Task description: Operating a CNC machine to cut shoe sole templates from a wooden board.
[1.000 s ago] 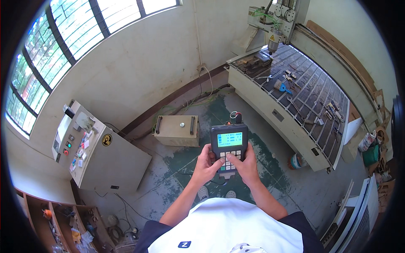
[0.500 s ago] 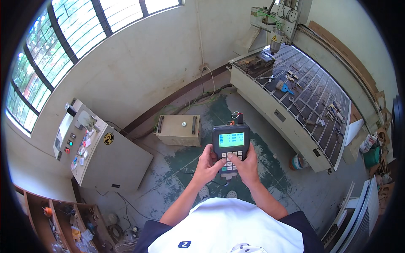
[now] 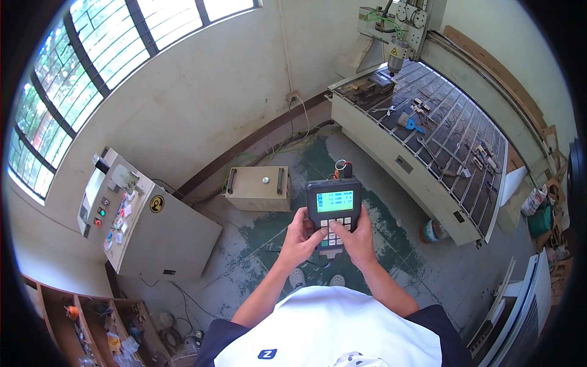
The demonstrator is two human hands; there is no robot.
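A dark handheld controller [image 3: 312, 211] with a lit green screen and rows of white keys is held upright between both hands, in front of my body. My left hand [image 3: 299, 238] is closed round its left edge, the thumb lying on the lower left keys. Round the right edge my right hand [image 3: 356, 237] grips it, its thumb resting on the keys near the middle. At the controller's top end are a metal ring [image 3: 340, 164] and a dark plug. A cable end comes out at its bottom.
A large router machine [image 3: 397, 159] fills the right, its slatted bed bearing a blue-handled brush [image 3: 411, 123] and tools; a spindle [image 3: 396, 56] hangs over it. Left stand a control cabinet [image 3: 177, 232] and wooden shelves [image 3: 79, 306]. A beige box [image 3: 257, 188] sits by the wall.
The digits on the controller's screen have changed. My hands keep the same grip, thumbs on the keys, and the view has shifted slightly.
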